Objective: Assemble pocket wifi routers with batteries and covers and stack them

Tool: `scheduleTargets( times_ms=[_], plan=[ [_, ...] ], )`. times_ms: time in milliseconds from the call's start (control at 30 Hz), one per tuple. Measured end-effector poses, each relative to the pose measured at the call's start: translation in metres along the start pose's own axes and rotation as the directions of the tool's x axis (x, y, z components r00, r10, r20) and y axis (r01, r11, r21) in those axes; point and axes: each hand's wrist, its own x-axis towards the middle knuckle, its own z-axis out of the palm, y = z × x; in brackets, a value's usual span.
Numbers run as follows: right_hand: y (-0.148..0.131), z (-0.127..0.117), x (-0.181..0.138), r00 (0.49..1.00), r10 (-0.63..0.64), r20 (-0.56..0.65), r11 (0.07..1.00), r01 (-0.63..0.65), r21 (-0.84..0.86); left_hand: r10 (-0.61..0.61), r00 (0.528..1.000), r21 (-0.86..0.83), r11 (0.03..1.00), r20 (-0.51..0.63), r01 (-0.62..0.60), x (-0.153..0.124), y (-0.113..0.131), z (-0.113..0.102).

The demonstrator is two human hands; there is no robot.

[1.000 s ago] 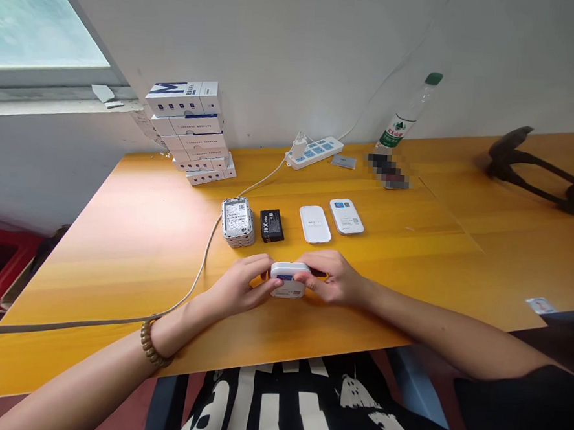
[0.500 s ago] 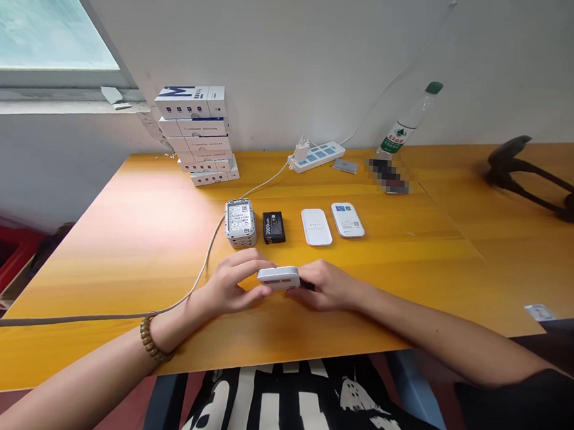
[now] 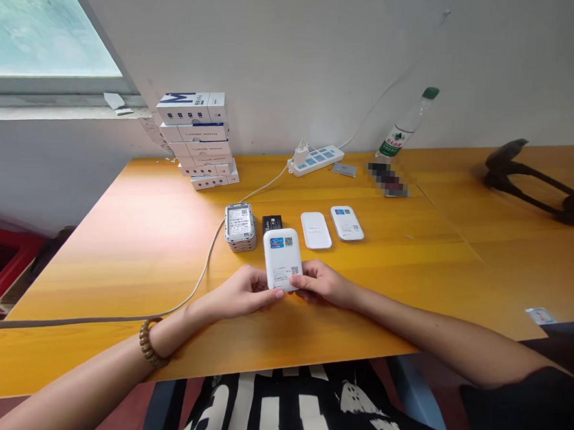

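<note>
A small white pocket router [image 3: 282, 257] with a blue label stands on end above the orange table [image 3: 134, 251], its labelled face towards me. My left hand [image 3: 243, 295] pinches its lower left corner and my right hand [image 3: 322, 287] pinches its lower right corner. Just behind it lie a stack of open device shells [image 3: 240, 226], a black battery [image 3: 270, 222] partly hidden by the router, a white back cover [image 3: 316, 230] and another white router [image 3: 347, 222].
A pile of white product boxes [image 3: 199, 138] stands at the back left. A white power strip [image 3: 316, 160] with a cable [image 3: 115, 318], a water bottle [image 3: 403, 131], a blurred dark item [image 3: 387, 176] and a black stand [image 3: 537, 178] are along the back.
The router was held flat and edge-on between both hands; now it is tipped upright with its labelled face towards me, slightly higher. The view has shifted a little.
</note>
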Motion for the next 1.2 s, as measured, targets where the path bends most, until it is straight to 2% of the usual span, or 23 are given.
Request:
scheduleTargets(
  times_ms=[100, 233, 333, 400, 467, 500, 567, 633, 667, 733, 833, 900, 933, 967, 1033, 1067, 1100, 1167, 1200],
  plan=[
    [-0.001, 0.0, -0.001, 0.998, -0.004, 0.055, 1.0, 0.005, -0.022, -0.001, 0.999, -0.024, 1.0, 0.054, 0.002, -0.001, -0.001, -0.001],
    [0.001, 0.0, -0.001, 0.997, -0.012, 0.08, 0.998, 0.018, -0.067, 0.075, 0.995, 0.055, 0.995, 0.07, -0.079, 0.001, -0.003, -0.002],
    [0.001, 0.0, -0.001, 0.999, -0.01, 0.037, 0.986, 0.016, -0.165, 0.088, 0.996, 0.095, 0.991, 0.027, -0.09, 0.001, -0.004, -0.001],
    [-0.001, 0.0, -0.003, 0.997, -0.051, -0.065, 0.951, 0.029, -0.307, 0.069, 0.997, 0.106, 0.992, -0.018, -0.066, 0.001, -0.003, -0.001],
    [-0.007, -0.001, -0.005, 0.958, -0.214, -0.191, 0.858, 0.091, -0.505, 0.048, 0.998, 0.103, 0.994, -0.045, -0.043, 0.001, -0.003, -0.001],
    [-0.01, -0.002, -0.006, 0.923, -0.32, -0.214, 0.778, 0.127, -0.615, 0.04, 0.998, 0.105, 0.994, -0.054, -0.035, 0.001, -0.003, 0.0],
    [-0.015, -0.001, -0.008, 0.876, -0.467, -0.12, 0.566, 0.192, -0.801, 0.043, 0.998, 0.132, 0.991, -0.053, -0.035, 0.002, -0.004, 0.001],
    [-0.019, 0.0, -0.008, 0.877, -0.48, 0.036, 0.379, 0.244, -0.893, 0.053, 0.998, 0.186, 0.981, -0.037, -0.046, 0.004, -0.006, 0.005],
    [-0.02, 0.001, -0.007, 0.882, -0.461, 0.095, 0.324, 0.267, -0.908, 0.055, 0.998, 0.213, 0.976, -0.029, -0.048, 0.005, -0.007, 0.007],
    [-0.024, -0.002, -0.005, 0.884, -0.444, 0.144, 0.294, 0.296, -0.909, 0.068, 0.998, 0.258, 0.964, -0.02, -0.06, 0.005, -0.007, 0.011],
    [-0.038, -0.025, -0.006, 0.904, -0.408, 0.13, 0.351, 0.286, -0.892, 0.18, 0.982, 0.332, 0.931, -0.053, -0.152, 0.003, -0.005, 0.012],
    [-0.054, -0.057, -0.013, 0.946, -0.323, 0.042, 0.427, 0.185, -0.885, 0.323, 0.934, 0.451, 0.864, -0.152, -0.226, 0.0, -0.002, 0.008],
    [-0.063, -0.077, -0.017, 0.969, -0.244, -0.035, 0.47, 0.087, -0.879, 0.412, 0.885, 0.53, 0.811, -0.218, -0.247, -0.001, 0.0, 0.004],
    [-0.072, -0.096, -0.023, 0.983, -0.154, -0.104, 0.495, -0.015, -0.869, 0.507, 0.815, 0.614, 0.748, -0.281, -0.253, -0.002, 0.002, -0.002],
    [-0.085, -0.133, -0.032, 0.968, -0.035, -0.248, 0.488, -0.2, -0.85, 0.682, 0.647, 0.751, 0.612, -0.34, -0.25, -0.003, 0.006, -0.017],
    [-0.088, -0.147, -0.035, 0.952, 0.008, -0.304, 0.47, -0.272, -0.84, 0.737, 0.581, 0.798, 0.557, -0.346, -0.232, -0.003, 0.007, -0.027],
    [-0.09, -0.159, -0.037, 0.941, 0.05, -0.334, 0.453, -0.32, -0.832, 0.765, 0.536, 0.833, 0.52, -0.356, -0.189, -0.003, 0.008, -0.037],
    [-0.087, -0.172, -0.037, 0.927, 0.117, -0.358, 0.423, -0.372, -0.826, 0.767, 0.5, 0.852, 0.513, -0.402, -0.102, -0.002, 0.007, -0.058],
    [-0.084, -0.175, -0.035, 0.924, 0.142, -0.356, 0.416, -0.382, -0.825, 0.731, 0.524, 0.832, 0.549, -0.437, -0.073, -0.001, 0.005, -0.068]
  ],
)
